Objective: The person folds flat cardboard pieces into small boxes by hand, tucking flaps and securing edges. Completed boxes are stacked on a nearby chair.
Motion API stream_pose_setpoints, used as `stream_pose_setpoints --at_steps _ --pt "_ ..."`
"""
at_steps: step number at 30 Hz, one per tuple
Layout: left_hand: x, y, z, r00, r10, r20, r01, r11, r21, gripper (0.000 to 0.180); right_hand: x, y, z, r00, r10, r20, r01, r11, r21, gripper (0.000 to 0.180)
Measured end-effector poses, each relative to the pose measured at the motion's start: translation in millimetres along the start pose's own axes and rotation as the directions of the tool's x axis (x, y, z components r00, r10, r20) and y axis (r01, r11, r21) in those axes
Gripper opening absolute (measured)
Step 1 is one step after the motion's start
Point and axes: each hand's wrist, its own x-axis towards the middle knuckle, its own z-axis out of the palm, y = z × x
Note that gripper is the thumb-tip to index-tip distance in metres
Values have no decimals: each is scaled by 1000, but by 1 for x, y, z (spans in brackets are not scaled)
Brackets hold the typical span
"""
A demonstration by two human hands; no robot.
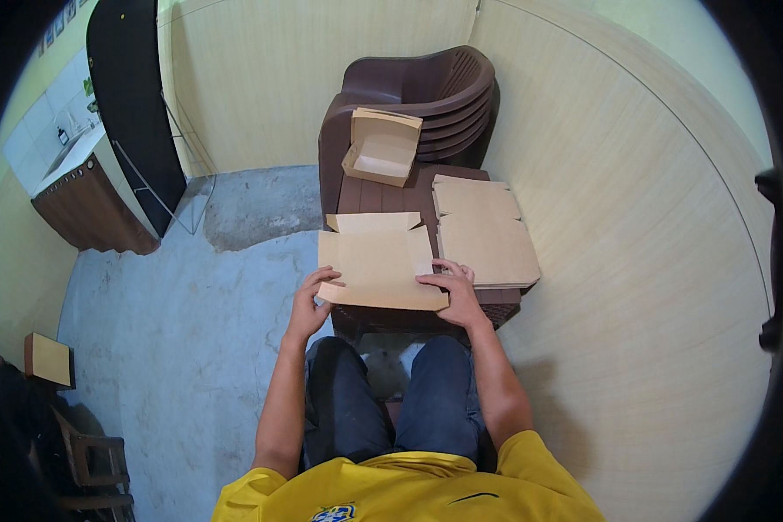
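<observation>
A flat brown cardboard box blank (378,265) lies on the seat of stacked dark brown plastic chairs (409,96) in front of me. My left hand (311,300) grips its near left edge. My right hand (451,291) presses on its near right corner. A stack of flat cardboard blanks (487,235) rests to the right on the seat. A folded open cardboard box (381,148) sits at the back of the seat, against the chair back.
Pale wood-grain wall panels close the right side and the back. The concrete floor (174,304) spreads to the left. A dark board (130,104) leans at the far left, with a counter and sink (74,187) beside it. A small tan box (48,358) sits low left.
</observation>
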Motion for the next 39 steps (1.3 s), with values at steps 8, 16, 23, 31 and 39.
stream_pose_setpoints --at_steps 8,16,23,31,39 --pt "10 8 2 991 -116 -70 122 989 86 25 28 -6 8 959 221 -178 -249 955 -161 51" --pt "20 2 12 966 -217 -140 217 976 -15 38 56 -3 19 916 387 -100 -400 898 -185 58" --pt "26 -7 9 961 -263 -86 257 963 -74 68 60 -1 7 916 399 -45 -396 916 56 67" --pt "34 0 2 954 -292 -62 291 956 -25 100 78 11 18 953 280 -113 -169 805 568 40" --pt "40 5 -1 932 -359 -51 361 931 53 113 101 4 15 914 389 -114 -390 921 13 40"
